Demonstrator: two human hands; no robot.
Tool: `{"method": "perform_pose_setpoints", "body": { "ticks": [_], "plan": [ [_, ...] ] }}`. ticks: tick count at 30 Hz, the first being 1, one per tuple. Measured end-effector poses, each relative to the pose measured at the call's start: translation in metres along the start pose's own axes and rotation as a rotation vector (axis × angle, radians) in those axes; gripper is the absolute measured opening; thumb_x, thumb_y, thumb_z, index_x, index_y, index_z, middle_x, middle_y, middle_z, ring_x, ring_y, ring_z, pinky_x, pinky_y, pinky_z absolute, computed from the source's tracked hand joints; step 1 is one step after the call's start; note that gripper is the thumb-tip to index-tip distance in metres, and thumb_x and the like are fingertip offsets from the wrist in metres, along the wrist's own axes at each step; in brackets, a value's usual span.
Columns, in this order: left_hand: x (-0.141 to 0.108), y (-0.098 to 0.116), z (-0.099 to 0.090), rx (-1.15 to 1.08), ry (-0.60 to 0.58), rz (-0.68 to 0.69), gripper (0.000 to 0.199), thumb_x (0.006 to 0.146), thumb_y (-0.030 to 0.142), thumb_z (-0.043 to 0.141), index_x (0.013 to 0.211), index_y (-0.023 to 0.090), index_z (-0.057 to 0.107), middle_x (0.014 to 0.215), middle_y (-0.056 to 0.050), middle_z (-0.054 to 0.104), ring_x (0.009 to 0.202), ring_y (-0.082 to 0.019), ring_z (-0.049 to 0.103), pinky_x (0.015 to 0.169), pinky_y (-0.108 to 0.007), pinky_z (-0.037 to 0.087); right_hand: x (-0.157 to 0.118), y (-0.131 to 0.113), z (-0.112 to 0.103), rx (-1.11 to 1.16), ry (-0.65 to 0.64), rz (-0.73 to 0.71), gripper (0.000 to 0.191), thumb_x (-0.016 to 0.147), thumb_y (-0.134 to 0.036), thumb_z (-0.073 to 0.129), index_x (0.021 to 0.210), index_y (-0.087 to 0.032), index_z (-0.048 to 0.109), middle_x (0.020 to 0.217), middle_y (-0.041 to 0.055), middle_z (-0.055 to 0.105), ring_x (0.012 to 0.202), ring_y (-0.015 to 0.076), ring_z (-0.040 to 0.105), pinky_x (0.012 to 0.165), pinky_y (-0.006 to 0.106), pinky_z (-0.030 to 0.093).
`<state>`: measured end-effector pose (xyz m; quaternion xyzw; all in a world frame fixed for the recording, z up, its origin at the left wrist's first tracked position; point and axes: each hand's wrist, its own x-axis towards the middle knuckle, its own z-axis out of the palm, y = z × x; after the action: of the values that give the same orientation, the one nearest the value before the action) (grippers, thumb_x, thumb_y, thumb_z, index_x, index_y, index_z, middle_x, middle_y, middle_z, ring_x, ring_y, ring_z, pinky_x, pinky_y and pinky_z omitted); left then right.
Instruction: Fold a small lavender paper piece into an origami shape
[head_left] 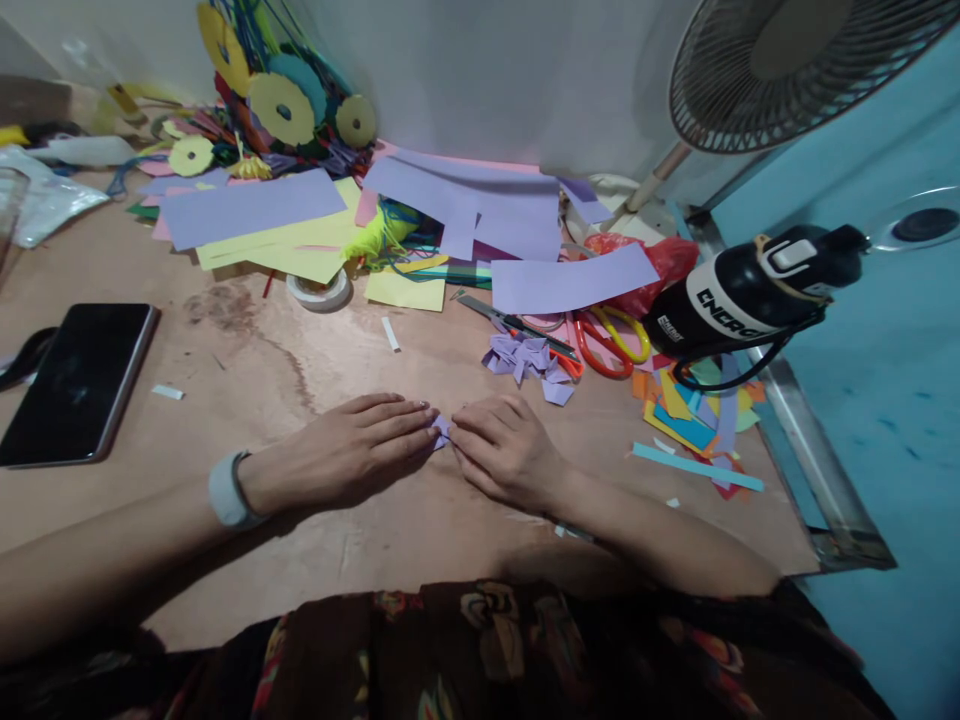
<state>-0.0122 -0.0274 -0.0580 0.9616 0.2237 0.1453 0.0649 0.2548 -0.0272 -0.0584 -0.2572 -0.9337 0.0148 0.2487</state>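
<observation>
Between my two hands lies a small piece of purple paper (441,432), low over the tabletop. My left hand (367,440) is nearly flat, its long fingers held together with their tips on the paper's left side. On the other side, my right hand (510,450) has curled fingers that pinch the paper's right edge. Most of the paper's shape is hidden by the fingertips. Just beyond my right hand is a small heap of folded purple paper pieces (517,357).
Behind my hands are a box cutter (517,327), red-handled scissors (600,345), a tape roll (321,290) and purple paper sheets (517,215). A black bottle (739,290) lies tilted at right, near paper scraps (690,410) and below a fan (795,60). A phone (79,380) rests at left.
</observation>
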Motion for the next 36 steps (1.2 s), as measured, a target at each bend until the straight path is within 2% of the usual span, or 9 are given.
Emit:
{"method": "perform_pose_setpoints", "body": {
  "ticks": [5,9,13,16,21,25,30,36],
  "plan": [
    [0.003,0.002,-0.003,0.03,-0.007,-0.004,0.047,0.103,0.03,0.052,0.146,0.012,0.049,0.14,-0.014,0.062,0.126,-0.026,0.061,0.109,-0.04,0.046,0.0,0.017,0.002,-0.073,0.053,0.018,0.023,0.093,-0.014,0.058,0.113,-0.017,0.069,0.112,0.0125,0.07,0.104,0.0253,0.059,0.09,0.043,0.045],
    [0.003,0.002,-0.004,0.012,-0.02,-0.008,0.046,0.103,0.031,0.051,0.146,0.014,0.049,0.14,-0.013,0.062,0.127,-0.027,0.06,0.109,-0.04,0.046,0.0,0.019,0.002,0.018,0.055,0.064,0.031,0.092,-0.014,0.056,0.12,-0.02,0.067,0.116,0.0122,0.069,0.107,0.0264,0.061,0.089,0.045,0.048],
    [0.002,0.002,-0.003,0.013,-0.039,-0.018,0.046,0.104,0.032,0.05,0.146,0.014,0.049,0.14,-0.013,0.062,0.127,-0.027,0.059,0.108,-0.041,0.046,0.002,0.014,-0.006,0.174,-0.063,-0.057,0.031,0.09,-0.021,0.057,0.12,-0.016,0.066,0.113,0.0137,0.069,0.102,0.0253,0.062,0.086,0.043,0.053],
    [0.002,0.002,-0.003,0.029,-0.04,-0.011,0.044,0.104,0.031,0.049,0.143,0.01,0.05,0.14,-0.015,0.062,0.126,-0.027,0.059,0.106,-0.041,0.047,0.003,0.012,-0.01,0.086,-0.124,-0.128,0.03,0.093,-0.02,0.056,0.12,-0.012,0.065,0.115,0.0158,0.07,0.104,0.0255,0.063,0.088,0.043,0.056],
    [0.003,0.002,-0.005,-0.001,-0.013,-0.015,0.042,0.103,0.03,0.052,0.141,0.012,0.053,0.136,-0.014,0.065,0.123,-0.026,0.061,0.106,-0.04,0.048,0.002,0.015,-0.005,-0.036,-0.026,-0.202,0.022,0.097,-0.011,0.053,0.113,-0.012,0.069,0.107,0.0127,0.074,0.096,0.0215,0.068,0.085,0.037,0.059],
    [0.004,0.002,-0.006,-0.045,0.011,-0.012,0.046,0.102,0.029,0.054,0.145,0.013,0.05,0.137,-0.015,0.063,0.127,-0.027,0.059,0.109,-0.041,0.046,0.001,0.022,-0.002,0.12,0.026,-0.089,0.018,0.098,-0.015,0.057,0.109,-0.016,0.071,0.106,0.0107,0.075,0.096,0.0197,0.069,0.08,0.035,0.059],
    [0.004,0.003,-0.008,-0.085,-0.07,0.05,0.054,0.104,0.032,0.048,0.152,0.009,0.038,0.148,-0.018,0.054,0.134,-0.028,0.054,0.115,-0.044,0.041,0.0,0.042,-0.001,0.408,-0.02,-0.039,0.015,0.098,-0.021,0.061,0.105,-0.022,0.075,0.112,0.0095,0.074,0.1,0.0176,0.07,0.083,0.036,0.058],
    [0.008,0.011,-0.014,-0.119,-0.081,0.048,0.048,0.103,0.038,0.05,0.143,0.012,0.05,0.132,-0.016,0.065,0.121,-0.029,0.061,0.102,-0.04,0.048,-0.001,0.057,0.0,0.66,-0.075,0.131,0.01,0.092,-0.027,0.071,0.098,-0.024,0.078,0.11,0.0068,0.074,0.101,0.0174,0.07,0.089,0.038,0.057]
  ]
}}
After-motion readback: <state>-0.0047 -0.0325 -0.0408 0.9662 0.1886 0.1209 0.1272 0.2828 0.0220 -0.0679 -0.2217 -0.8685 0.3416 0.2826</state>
